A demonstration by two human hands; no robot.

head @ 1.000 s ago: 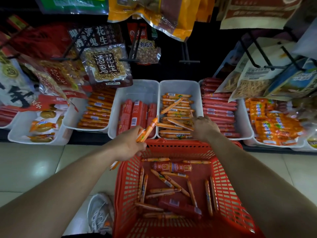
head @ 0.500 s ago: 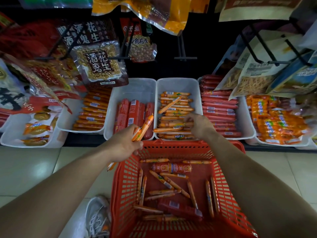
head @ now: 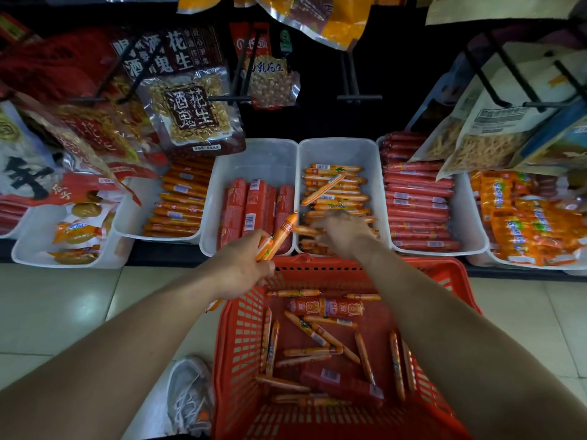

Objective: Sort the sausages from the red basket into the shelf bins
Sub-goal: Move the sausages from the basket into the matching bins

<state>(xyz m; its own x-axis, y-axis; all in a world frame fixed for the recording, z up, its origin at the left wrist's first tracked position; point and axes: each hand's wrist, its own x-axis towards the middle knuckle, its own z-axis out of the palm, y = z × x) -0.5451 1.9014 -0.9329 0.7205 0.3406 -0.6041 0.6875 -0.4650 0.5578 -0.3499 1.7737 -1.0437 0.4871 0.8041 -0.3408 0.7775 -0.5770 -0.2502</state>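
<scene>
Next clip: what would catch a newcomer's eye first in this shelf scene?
The red basket sits at bottom centre, strewn with loose thin orange sausages and a couple of thicker red sausages. Just above its far rim the person's left grip holds a bunch of thin orange sausages, while the blurred right grip reaches into the white bin of matching sausages on the shelf.

Two bare forearms, uncovered from wrist to the frame's lower edge, end in a bare left hand and a bare right hand (the right one blurred). Lower left, one foot wears a grey-and-white mesh lace-up trainer with pale laces and orange trim near its sole.
</scene>
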